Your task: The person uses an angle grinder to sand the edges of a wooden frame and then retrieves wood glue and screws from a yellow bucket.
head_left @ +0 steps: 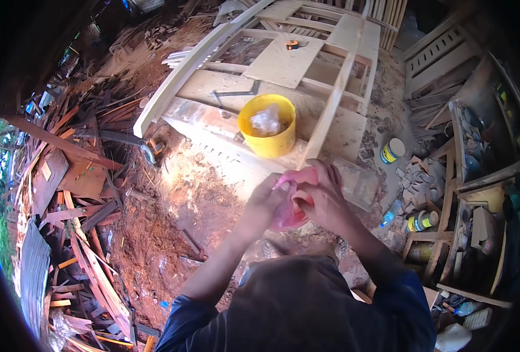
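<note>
A thin, see-through pink plastic bag (291, 217) hangs between my two hands in front of my body. My left hand (260, 204) is closed on the bag's left side, the thumb pressed along its upper part. On the other side, my right hand (328, 203) grips the top right of the bag with bent fingers. Something reddish shows through near the right fingers, but I cannot make out what. Just beyond my hands, a yellow bucket (270, 146) stands on the wooden bench (207, 132), with a crumpled clear plastic bag (266, 120) inside it.
A metal square (236, 92) lies behind the bucket, and an orange-black tape measure (292, 45) rests on a panel. Long boards (192, 61) run along the bench. Yellow-labelled tins (392, 151) stand at right, near wood offcuts (421, 182). Scrap timber (90, 252) covers the left ground.
</note>
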Motion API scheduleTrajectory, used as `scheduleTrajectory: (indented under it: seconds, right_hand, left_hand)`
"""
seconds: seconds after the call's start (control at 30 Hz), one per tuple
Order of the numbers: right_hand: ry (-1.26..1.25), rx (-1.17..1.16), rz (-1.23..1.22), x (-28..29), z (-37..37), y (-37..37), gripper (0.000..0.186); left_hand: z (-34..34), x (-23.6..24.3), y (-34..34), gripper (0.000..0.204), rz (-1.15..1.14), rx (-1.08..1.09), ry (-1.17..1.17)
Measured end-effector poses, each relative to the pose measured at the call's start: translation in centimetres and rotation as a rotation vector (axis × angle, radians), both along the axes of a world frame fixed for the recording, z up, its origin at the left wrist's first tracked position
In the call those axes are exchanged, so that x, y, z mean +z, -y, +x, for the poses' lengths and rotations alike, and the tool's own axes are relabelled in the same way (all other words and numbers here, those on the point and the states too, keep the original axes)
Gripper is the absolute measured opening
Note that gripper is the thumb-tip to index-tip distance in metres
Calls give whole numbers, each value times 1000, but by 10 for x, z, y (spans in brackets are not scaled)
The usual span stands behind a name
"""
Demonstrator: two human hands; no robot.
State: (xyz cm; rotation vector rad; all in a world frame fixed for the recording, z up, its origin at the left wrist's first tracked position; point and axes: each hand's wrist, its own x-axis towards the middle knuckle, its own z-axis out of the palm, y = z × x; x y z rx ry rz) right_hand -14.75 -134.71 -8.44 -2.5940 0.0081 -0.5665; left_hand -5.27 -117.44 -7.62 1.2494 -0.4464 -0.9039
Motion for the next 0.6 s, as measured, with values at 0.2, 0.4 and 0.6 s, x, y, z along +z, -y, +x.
scheduleTrajectory:
  seconds: [0.2,0.4,0.6]
  right_hand:
    - [-204,-158,-41,-37,78,-41,32]
    - [125,-188,0,1,135,-33,17]
    - [154,-168,54,14,197,-12,9]
  left_hand:
    - [60,27,-80,82,-107,112,74]
    - [120,29,-128,84,-145,412,405]
    - [193,26,-138,31,39,393,1002]
